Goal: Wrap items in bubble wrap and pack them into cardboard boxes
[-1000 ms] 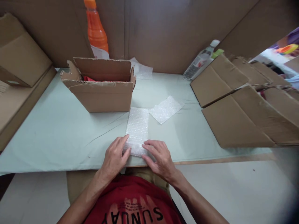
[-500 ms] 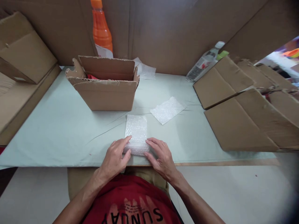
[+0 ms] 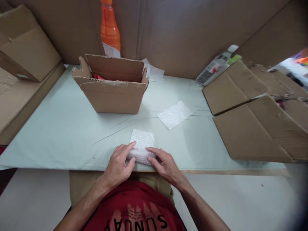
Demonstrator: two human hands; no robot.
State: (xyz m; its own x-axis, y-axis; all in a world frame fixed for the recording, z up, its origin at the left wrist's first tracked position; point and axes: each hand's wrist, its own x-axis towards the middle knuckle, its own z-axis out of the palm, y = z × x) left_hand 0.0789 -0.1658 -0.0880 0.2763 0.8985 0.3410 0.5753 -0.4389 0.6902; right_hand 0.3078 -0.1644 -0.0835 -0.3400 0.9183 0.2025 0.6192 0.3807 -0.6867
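A strip of bubble wrap (image 3: 141, 141) lies near the front edge of the pale green table (image 3: 60, 128), its near end rolled up into a small bundle. My left hand (image 3: 119, 165) grips the bundle's left side and my right hand (image 3: 162, 163) grips its right side. Whatever is inside the roll is hidden by the wrap and my fingers. A second, flat square of bubble wrap (image 3: 175, 114) lies farther back to the right, apart from my hands.
An open cardboard box (image 3: 112, 85) stands behind the strip, something red inside it. An orange bottle (image 3: 110, 27) stands behind the box. Flattened cartons (image 3: 252, 109) are stacked at the right, a clear bottle (image 3: 216, 65) lying behind them. Cardboard boxes (image 3: 26, 54) sit at the left.
The flat part of the bubble wrap strip has grown shorter as my hands rolled its near end forward into a thicker bundle. The camera view shifted slightly.
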